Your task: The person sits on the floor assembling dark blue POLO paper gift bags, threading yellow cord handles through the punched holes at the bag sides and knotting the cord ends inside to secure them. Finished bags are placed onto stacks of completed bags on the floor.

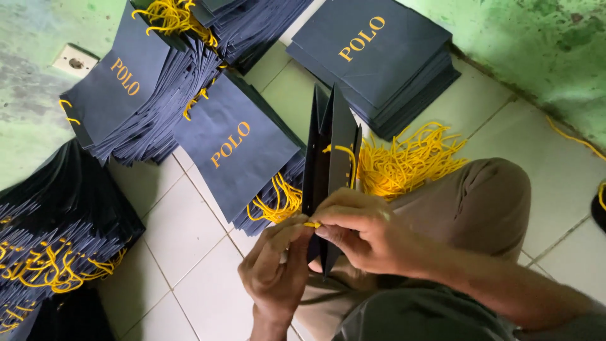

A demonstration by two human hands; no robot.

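Both hands — left hand (276, 268), right hand (360, 230) — pinch the yellow cord (312, 224) (against the navy bag (329, 151)).

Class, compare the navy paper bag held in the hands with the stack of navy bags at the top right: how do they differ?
The held bag stands edge-on above the floor; the top-right stack lies flat on the tiles. The held bag is single, gripped by the left hand and right hand; the stack is many bags, untouched. A yellow cord shows on the held bag; none shows on the stack. Both are navy paper.
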